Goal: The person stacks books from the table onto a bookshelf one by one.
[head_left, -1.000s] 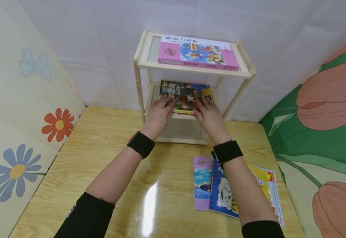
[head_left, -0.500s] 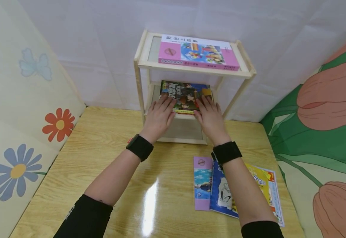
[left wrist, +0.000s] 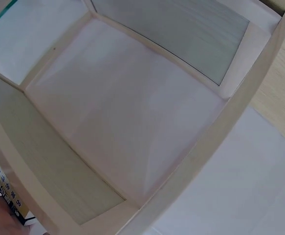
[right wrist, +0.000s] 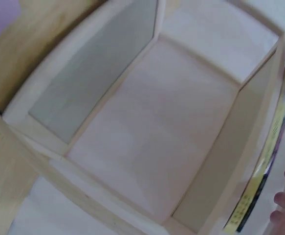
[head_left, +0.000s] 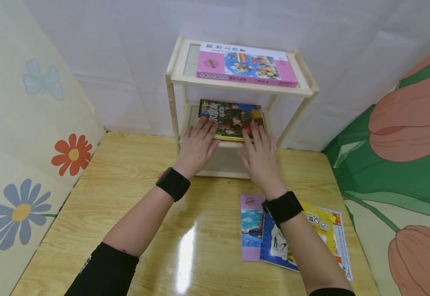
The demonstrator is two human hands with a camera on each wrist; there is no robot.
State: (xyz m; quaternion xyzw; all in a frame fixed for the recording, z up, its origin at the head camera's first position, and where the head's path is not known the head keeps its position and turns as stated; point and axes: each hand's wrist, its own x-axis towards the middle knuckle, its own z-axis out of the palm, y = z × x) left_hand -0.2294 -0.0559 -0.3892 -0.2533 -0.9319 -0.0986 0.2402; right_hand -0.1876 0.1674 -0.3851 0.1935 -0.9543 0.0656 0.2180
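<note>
Currently: dark book (head_left: 235,117) flat on rack's middle shelf (head_left: 230,144)

Dark book lies cover up on the middle shelf of the wooden rack (head_left: 237,86), yellow-edged spine facing front. Left hand (head_left: 196,144): fingers straight, slightly spread, laid over the book's front left part; thumb off to the side, near the shelf's front edge. Right hand (head_left: 262,158): fingers mostly straight, tips over the book's front right part, thumb out to the side. Can't tell if the right fingertips touch the cover or sit just above it. Neither hand grips anything.

Pink book (head_left: 249,68) flat on the rack's top shelf (head_left: 192,61), spine to the front. Below the middle shelf, bottom shelf (head_left: 226,159) shows between the wrists. Both wrist views look into the lower compartment; yellow strip of the dark book's spine shows at the edge, fingers only partly in view.

Rack stands on the wood-grain table (head_left: 137,160), white cloth (head_left: 126,53) behind. On the table, front right, overlapping: purple book (head_left: 251,242), blue book (head_left: 270,250), yellow book (head_left: 316,213), pale-bordered book (head_left: 345,250). Right forearm crosses above these, hiding parts. Black band on each wrist. Flower panel (head_left: 8,123) left, tulip panel (head_left: 396,189) right.
</note>
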